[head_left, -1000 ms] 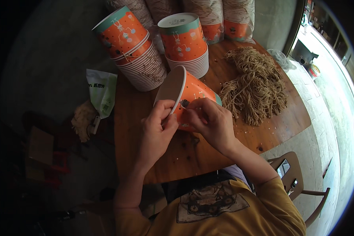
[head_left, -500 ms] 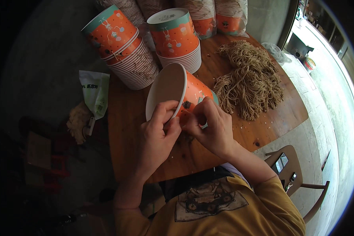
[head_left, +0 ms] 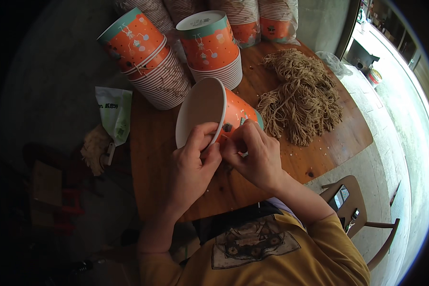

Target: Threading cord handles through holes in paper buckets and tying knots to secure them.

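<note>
Barely shifting, grips the orange paper bucket point(head_left: 236, 108) by its rim with the left hand point(head_left: 193, 162), keeps the right hand point(head_left: 256, 155) pinched closed at its wall, apparently mid-step.

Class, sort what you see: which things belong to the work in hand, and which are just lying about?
Probably in the work:
- tub, gripped by the left hand, right hand at its side
- tub stacks
- cords

Seemingly lying about:
- phone on chair
- green-and-white bag
</note>
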Action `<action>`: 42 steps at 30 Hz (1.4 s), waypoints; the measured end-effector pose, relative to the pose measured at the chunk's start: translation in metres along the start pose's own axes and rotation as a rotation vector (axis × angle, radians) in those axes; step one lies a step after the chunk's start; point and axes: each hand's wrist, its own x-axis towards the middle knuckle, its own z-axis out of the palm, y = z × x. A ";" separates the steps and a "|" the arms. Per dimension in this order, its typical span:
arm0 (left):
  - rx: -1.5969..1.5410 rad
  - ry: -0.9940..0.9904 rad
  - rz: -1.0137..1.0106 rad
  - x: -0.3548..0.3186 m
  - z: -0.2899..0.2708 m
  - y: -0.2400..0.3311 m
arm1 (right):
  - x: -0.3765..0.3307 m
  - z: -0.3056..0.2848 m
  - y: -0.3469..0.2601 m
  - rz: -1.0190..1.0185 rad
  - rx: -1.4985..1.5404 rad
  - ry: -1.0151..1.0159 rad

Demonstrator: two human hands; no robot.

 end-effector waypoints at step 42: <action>-0.271 -0.370 -0.095 0.066 0.038 -0.010 | -0.007 -0.068 0.034 0.458 0.109 -0.156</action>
